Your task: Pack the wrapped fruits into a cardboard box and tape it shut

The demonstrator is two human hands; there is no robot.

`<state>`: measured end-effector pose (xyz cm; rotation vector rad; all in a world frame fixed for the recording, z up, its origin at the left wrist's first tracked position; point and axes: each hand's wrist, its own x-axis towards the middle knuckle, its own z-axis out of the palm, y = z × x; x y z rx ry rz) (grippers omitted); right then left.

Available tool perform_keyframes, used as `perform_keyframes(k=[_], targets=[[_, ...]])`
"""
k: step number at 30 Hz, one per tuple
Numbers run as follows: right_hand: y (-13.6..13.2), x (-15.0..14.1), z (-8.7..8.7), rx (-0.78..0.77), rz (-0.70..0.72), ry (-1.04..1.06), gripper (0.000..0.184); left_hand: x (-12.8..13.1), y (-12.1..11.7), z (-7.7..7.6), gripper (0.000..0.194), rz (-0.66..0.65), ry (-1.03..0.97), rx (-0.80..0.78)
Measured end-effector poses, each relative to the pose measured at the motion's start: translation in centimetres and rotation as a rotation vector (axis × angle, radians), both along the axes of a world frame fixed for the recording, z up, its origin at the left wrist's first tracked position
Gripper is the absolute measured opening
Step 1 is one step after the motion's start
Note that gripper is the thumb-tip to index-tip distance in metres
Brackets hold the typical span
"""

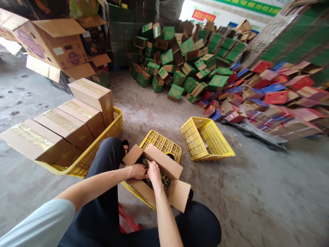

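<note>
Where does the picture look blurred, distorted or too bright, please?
All in the head view: red and blue boxes at right look smeared and stretched; the back wall looks washed out; tape at left shines; the open box looks clearer.

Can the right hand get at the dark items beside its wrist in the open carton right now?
Probably yes. The right hand is inside the open carton, its flaps stand open, and no flap lies over the dark items beside the wrist.
</note>
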<state>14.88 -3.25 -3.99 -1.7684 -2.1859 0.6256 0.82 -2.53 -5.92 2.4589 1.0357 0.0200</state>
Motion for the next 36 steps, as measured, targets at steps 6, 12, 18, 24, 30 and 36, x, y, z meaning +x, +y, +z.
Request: perform_keyframes(k=[6, 12, 18, 24, 30, 36], targets=[[0.9, 0.7, -0.1, -0.119, 0.057, 0.031, 0.054, -0.5, -1.2, 1.6, 0.03, 0.126, 0.09, 0.034], [-1.8, 6.2, 3.0, -0.193, 0.041, 0.095, 0.043, -0.6, -0.9, 2.3, 0.044, 0.208, 0.105, 0.021], [-7.6, 6.4, 3.1, -0.179, 0.038, 0.114, 0.042, -0.1, 0.1, 2.2, 0.035, 0.233, 0.132, -0.033], [-7.6, 4.2, 2.1, -0.045, -0.118, 0.193, 0.027, -1.6, -0.9, 3.3, 0.055, 0.096, 0.073, -0.099], [-7.4, 6.0, 3.4, 0.029, -0.219, 0.371, 0.038, -0.1, -0.9, 4.5, 0.069, 0.08, -0.233, -0.426], [-7.1, 7.6, 2.8, 0.118, -0.235, 0.428, 0.043, 2.6, 1.0, 3.2, 0.039, 0.172, -0.284, -0.31]])
